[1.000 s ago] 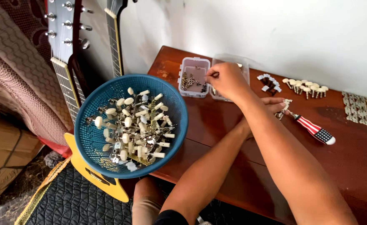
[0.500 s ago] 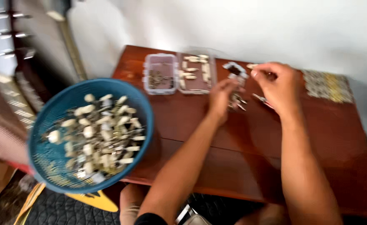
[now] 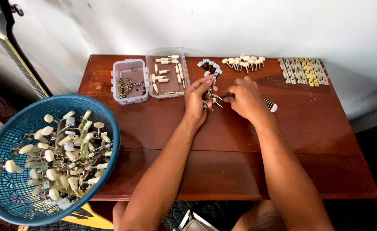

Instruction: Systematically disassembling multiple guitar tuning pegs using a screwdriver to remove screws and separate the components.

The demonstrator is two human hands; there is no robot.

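Tuner strip [image 3: 211,92], a guitar machine-head set on a metal plate, now sits upright over the middle of the red-brown wooden table [image 3: 317,141], pinched in the left hand [image 3: 197,100]. A second ago the right hand [image 3: 245,97] was over the clear plastic boxes at the back; half a second ago both hands were already meeting near the strip. So the reach to the boxes is over and both hands have closed in on the strip.

Left hand: fingers curled, thumb and forefinger clamped on the strip's long edge, top end near the blue-white parts [image 3: 209,65] behind it.

Right hand: mostly closed, fingertips bunched at the strip's pegs. It grips a screwdriver; only the striped handle end [image 3: 270,105] sticks out past the palm. Tip hidden, can't tell if it's seated.

Around it: lidless box of small brass bushings [image 3: 129,83], box of cream pegs [image 3: 167,73], row of cream knobs [image 3: 244,62], sheet of metal plates [image 3: 302,70]. Blue basket [image 3: 8,141] of tuners at left, overhanging the table edge.
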